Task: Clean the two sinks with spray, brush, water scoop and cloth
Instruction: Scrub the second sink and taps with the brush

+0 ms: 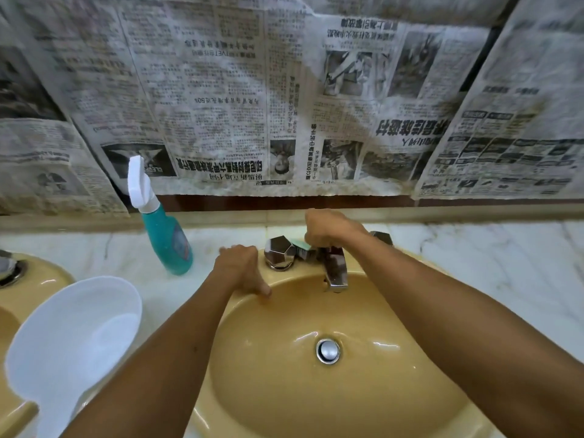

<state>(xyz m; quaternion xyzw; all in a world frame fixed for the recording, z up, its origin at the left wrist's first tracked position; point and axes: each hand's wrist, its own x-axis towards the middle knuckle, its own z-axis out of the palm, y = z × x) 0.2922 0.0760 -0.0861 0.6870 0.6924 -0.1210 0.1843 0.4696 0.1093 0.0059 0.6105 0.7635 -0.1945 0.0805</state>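
A tan sink [316,406] with a chrome drain plug [328,351] fills the lower middle. My left hand [240,267] rests on its back left rim, thumb over the inner edge. My right hand [328,229] grips a small green brush or sponge [304,245] behind the chrome tap [335,271], between two faceted chrome knobs [279,251]. A teal spray bottle [167,238] with a white trigger stands on the counter to the left. A white plastic scoop [72,339] lies between the two sinks. Part of a second tan sink [34,279] shows at the far left.
The marble counter [505,267] runs along the wall. Newspaper sheets [284,105] cover the wall above the counter's back ledge. The second sink's chrome fitting [8,268] sits at the left edge.
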